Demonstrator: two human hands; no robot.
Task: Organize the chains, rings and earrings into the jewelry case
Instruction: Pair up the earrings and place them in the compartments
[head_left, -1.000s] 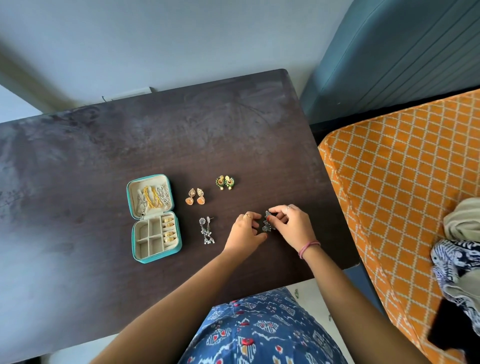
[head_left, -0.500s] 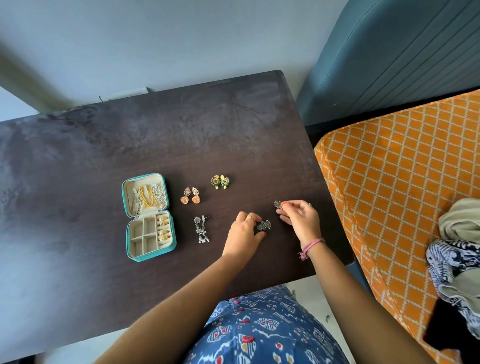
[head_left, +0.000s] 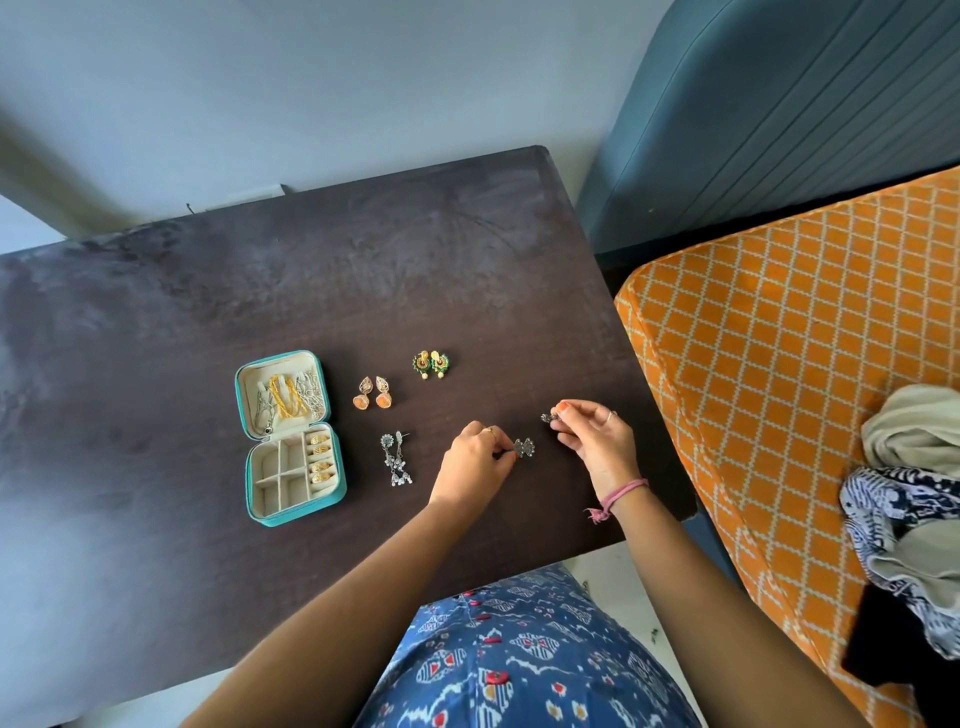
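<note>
A teal jewelry case lies open on the dark table, with chains in its lid and several gold rings in the right slots. My left hand pinches a dark silver earring at its fingertips. My right hand holds the matching dark earring a little farther right and back. On the table lie an orange earring pair, a green and gold pair and a long silver pair.
An orange patterned bed borders the table's right edge, with bundled clothes on it. A blue padded headboard stands behind it. The wall runs along the table's far edge.
The hands were together on the dark earring pair; they have drawn apart, each now holding one earring, the right one moved right and back.
</note>
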